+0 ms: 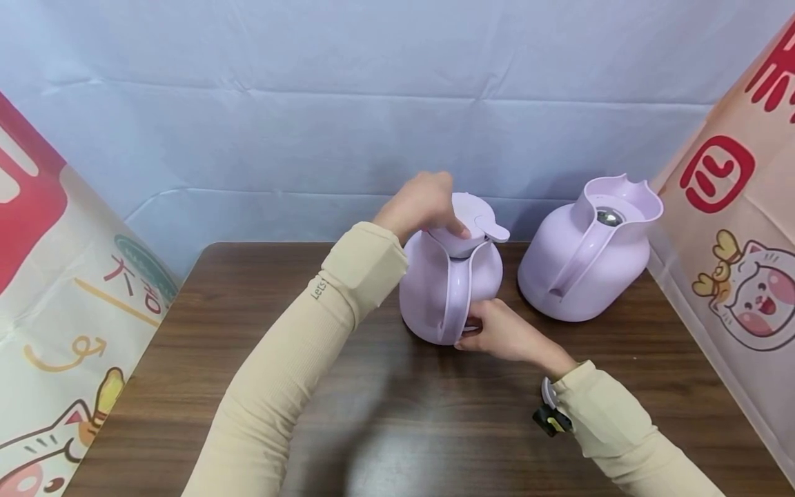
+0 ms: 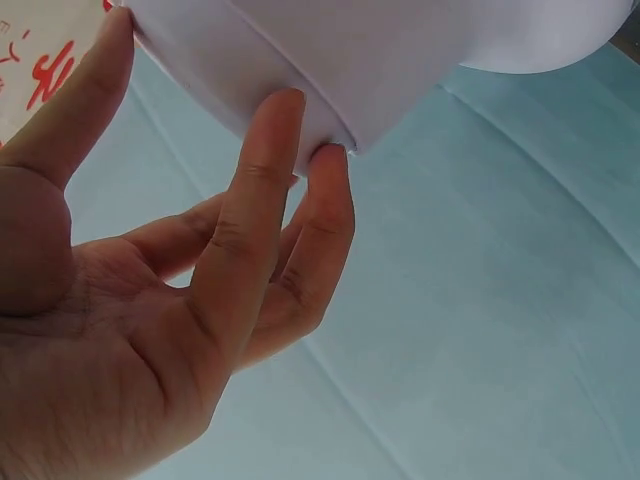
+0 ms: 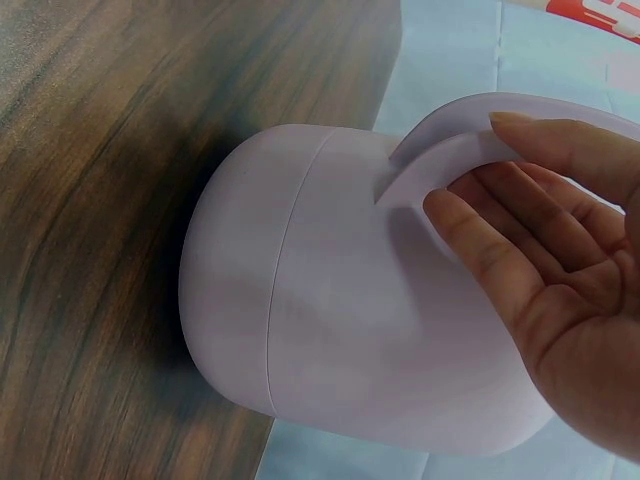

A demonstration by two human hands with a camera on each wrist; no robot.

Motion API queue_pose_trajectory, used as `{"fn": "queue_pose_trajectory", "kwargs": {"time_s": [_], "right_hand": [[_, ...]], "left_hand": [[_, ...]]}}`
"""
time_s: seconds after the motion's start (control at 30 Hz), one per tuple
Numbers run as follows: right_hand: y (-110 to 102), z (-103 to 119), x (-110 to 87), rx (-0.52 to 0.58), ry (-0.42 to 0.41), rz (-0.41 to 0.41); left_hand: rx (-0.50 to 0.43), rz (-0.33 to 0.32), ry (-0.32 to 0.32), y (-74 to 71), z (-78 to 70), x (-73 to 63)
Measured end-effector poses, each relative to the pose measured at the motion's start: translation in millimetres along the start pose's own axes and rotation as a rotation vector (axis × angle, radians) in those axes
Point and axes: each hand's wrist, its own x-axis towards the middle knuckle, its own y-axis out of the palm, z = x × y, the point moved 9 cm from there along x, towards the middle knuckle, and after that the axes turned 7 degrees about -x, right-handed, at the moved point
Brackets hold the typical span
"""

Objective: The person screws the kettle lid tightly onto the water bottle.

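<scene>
A lilac vacuum jug (image 1: 417,293) stands upright on the table with its lid (image 1: 477,212) at the mouth. My left hand (image 1: 427,202) grips that lid from above. Thumb and fingertips press on the lid's side (image 2: 290,70) in the left wrist view. Whether the lid is fully seated cannot be told. Low on the jug's handle (image 1: 458,297), my right hand (image 1: 504,333) holds on. Thumb and fingers curl around the handle (image 3: 445,165) in the right wrist view, with the jug's smooth body (image 3: 330,290) beside them.
To the right stands a second lilac jug (image 1: 577,276), lidless, with its metal-lined opening (image 1: 610,216) showing. Both are on a dark wooden table (image 1: 261,331). A pale blue cloth (image 1: 279,138) hangs behind, and printed sheets (image 1: 727,228) line the sides.
</scene>
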Motion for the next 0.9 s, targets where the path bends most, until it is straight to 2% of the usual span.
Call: {"fn": "queue_pose_trajectory", "kwargs": {"time_s": [0.2,0.37,0.47,0.9], "right_hand": [[0,0,-0.1,0.011,0.005,0.002],[0,-1,-0.2,0.011,0.010,0.003],[0,-1,-0.2,0.016,0.011,0.004],[1,-1,0.6,0.026,0.014,0.004]], "left_hand": [[-0.057,0.031,-0.002,0.0,2.1,3.3],[-0.040,0.048,-0.013,-0.1,3.3,7.6],[-0.021,0.032,-0.009,-0.6,3.1,8.2],[-0.057,-0.061,-0.014,1.3,-0.1,-2.0]]}}
